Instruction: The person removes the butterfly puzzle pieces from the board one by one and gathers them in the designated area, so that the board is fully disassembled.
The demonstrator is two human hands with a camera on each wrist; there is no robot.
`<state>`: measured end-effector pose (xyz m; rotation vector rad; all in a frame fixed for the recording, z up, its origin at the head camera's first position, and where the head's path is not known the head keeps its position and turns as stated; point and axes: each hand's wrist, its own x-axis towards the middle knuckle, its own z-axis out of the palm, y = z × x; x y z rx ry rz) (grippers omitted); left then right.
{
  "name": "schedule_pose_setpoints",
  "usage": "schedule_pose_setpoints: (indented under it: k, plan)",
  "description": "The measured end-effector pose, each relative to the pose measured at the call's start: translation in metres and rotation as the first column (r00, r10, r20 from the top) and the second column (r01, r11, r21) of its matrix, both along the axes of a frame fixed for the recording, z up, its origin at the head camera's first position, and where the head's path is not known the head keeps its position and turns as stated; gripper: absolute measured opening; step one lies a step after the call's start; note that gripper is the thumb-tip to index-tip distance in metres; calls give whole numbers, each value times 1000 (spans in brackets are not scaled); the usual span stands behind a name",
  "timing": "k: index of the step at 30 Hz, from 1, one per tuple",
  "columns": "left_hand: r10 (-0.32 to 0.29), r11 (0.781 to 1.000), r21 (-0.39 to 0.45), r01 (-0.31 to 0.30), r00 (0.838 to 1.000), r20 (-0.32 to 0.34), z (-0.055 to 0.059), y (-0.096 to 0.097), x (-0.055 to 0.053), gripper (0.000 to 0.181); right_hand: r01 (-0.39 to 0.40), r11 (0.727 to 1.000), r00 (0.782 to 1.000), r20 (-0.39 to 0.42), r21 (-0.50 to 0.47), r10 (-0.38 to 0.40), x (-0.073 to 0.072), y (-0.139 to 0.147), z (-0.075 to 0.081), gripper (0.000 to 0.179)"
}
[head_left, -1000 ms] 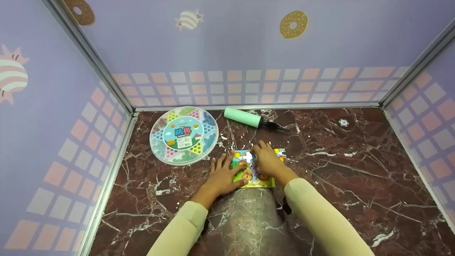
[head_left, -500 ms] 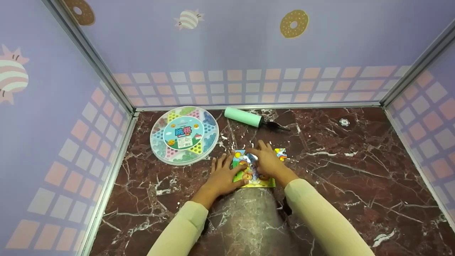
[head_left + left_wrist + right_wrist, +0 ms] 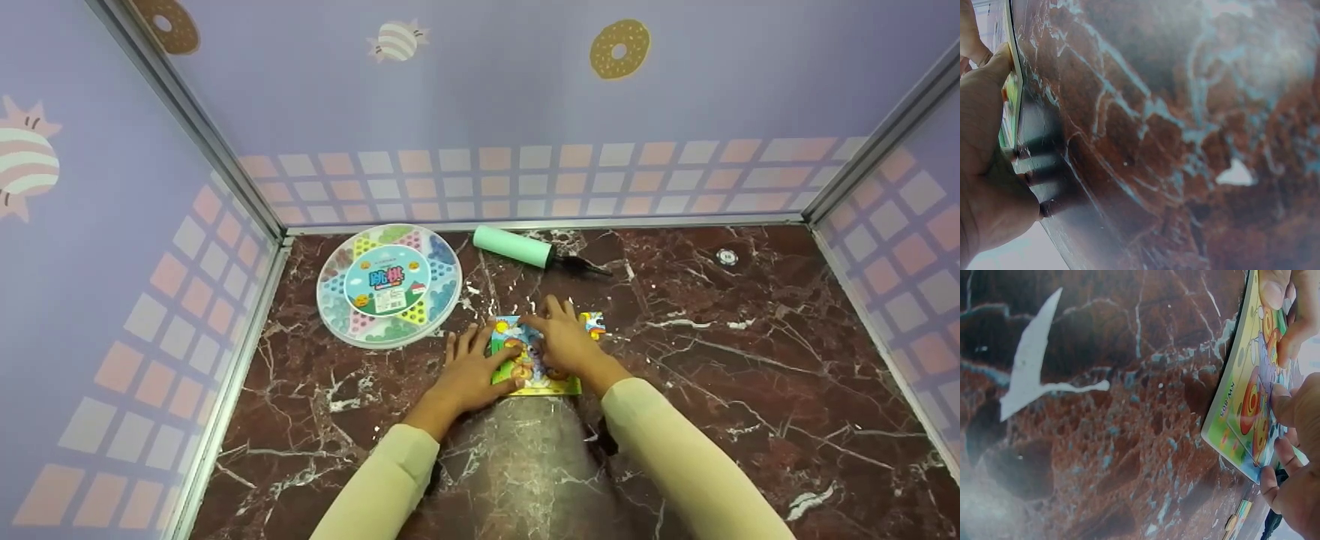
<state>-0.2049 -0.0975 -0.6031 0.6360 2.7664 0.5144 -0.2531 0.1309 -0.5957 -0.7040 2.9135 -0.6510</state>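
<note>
A small colourful jigsaw puzzle [image 3: 531,384] with a cartoon picture lies flat on the marble-patterned surface in the head view. My left hand [image 3: 465,375] rests at its left edge, fingers spread and thumb over the picture. From the right, my right hand [image 3: 568,341] touches the upper part of the puzzle and hides its upper right area. In the right wrist view, the fingertips [image 3: 1280,399] press on the puzzle's face. A loose puzzle piece [image 3: 595,324] lies just beyond the right hand, apart from the puzzle.
Behind the left hand lies a round Chinese checkers set [image 3: 388,286] under a clear cover. A mint-green hand pump [image 3: 514,247] with a black nozzle is near the back wall. A small round chip [image 3: 726,258] sits at the back right. Patterned walls border the surface.
The white cross-shaped gap in the puzzle's upper part is now covered by a grey-blue printed piece, brought there by my right hand. My left hand has stayed in place.
</note>
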Motion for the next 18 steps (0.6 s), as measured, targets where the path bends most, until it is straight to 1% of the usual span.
schedule_pose_setpoints:
  k: [6,9,11,15,16,18]
  plan:
    - [1,1000,-5,-1,1000,4,1,-1,1,67,-13,994,1000,-7,106,14,2,-1,2,50]
    - [-1,1000,6,1,1000,10,1,-1,0,67,-33,987,999,-13,160,35,3,-1,2,56]
    - [3,1000,29,-4,1000,29,-3,-2,-2,68,-47,980,999,-19,194,51,5,-1,2,60]
    - [10,997,82,-14,999,46,-17,-4,-7,69,-66,972,997,-19,227,72,7,-2,2,65]
    - [13,996,92,-17,999,48,-20,-5,-8,69,-66,971,997,-19,229,72,7,-2,2,65]
    - [12,995,99,-16,999,38,-23,-5,-9,70,-67,971,997,-17,229,73,7,-2,2,65]
